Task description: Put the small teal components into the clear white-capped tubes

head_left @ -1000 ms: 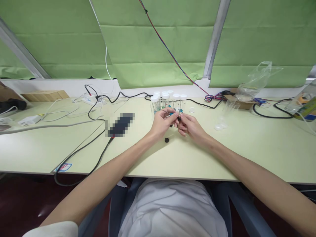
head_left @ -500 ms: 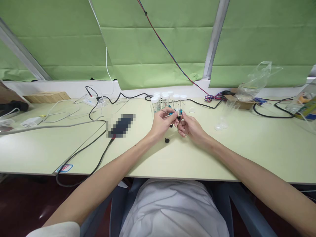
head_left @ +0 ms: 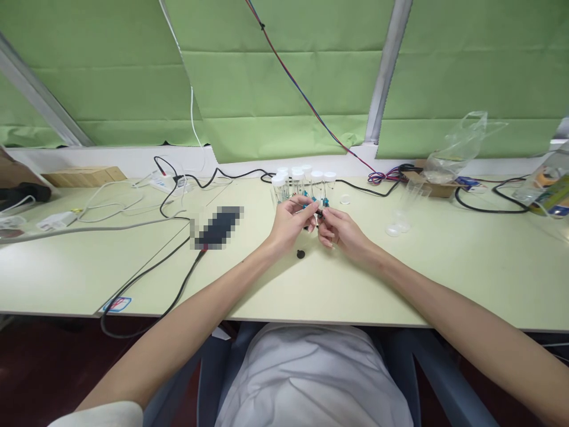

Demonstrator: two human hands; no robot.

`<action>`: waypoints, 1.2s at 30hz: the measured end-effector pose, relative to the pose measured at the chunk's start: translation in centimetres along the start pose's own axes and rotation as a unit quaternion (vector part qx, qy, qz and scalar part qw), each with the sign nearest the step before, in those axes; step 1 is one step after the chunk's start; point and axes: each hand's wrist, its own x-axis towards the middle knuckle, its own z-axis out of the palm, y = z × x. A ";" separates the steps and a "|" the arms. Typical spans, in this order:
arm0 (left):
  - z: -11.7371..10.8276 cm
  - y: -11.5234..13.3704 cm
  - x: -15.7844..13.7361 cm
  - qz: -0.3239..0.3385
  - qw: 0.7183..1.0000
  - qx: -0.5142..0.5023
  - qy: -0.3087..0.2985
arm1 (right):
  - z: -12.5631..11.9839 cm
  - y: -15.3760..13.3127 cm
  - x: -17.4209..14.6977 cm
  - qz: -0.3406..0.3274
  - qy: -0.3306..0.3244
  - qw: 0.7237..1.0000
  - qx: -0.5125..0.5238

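Observation:
Both hands meet above the table, pinched around a small black piece (head_left: 320, 213) whose kind I cannot make out. My left hand (head_left: 291, 221) has its thumb and fingertips closed on it from the left. From the right, my right hand (head_left: 336, 226) grips it between thumb and forefinger, the other fingers curled. Just behind the hands stand several clear tubes with white caps (head_left: 317, 175); small blue-green pieces show low in some of them. A round black part (head_left: 301, 254) lies on the table in front of my left hand. The fingers partly hide another dark bit beneath them.
A white ring-like cap (head_left: 345, 200) lies behind my right hand. Clear empty tubes (head_left: 402, 210) rest farther right, before a cardboard box (head_left: 440, 187) with a plastic bag. To the left are a pixelated dark device (head_left: 220, 227), a black cable (head_left: 178, 290) and a power strip (head_left: 164, 181).
My right hand has shifted slightly left, closer to my left fingertips, and the black piece is now more covered. The tubes and the loose black part stay put.

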 end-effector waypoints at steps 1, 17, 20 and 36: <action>0.0 0.0 0.0 -0.001 1.000 0.000 -0.002 | 0.0 0.0 0.0 0.000 0.001 1.000 0.004; 0.0 -0.1 -0.1 0.007 1.000 0.003 -0.006 | -0.2 0.2 0.3 -0.003 0.024 1.000 -0.006; 0.0 0.0 -0.1 0.007 1.000 0.010 -0.012 | -0.2 0.1 0.2 -0.003 0.019 1.000 -0.007; 0.1 -0.1 -0.4 0.002 0.992 0.129 0.006 | -0.4 0.1 0.4 0.010 0.048 0.999 -0.012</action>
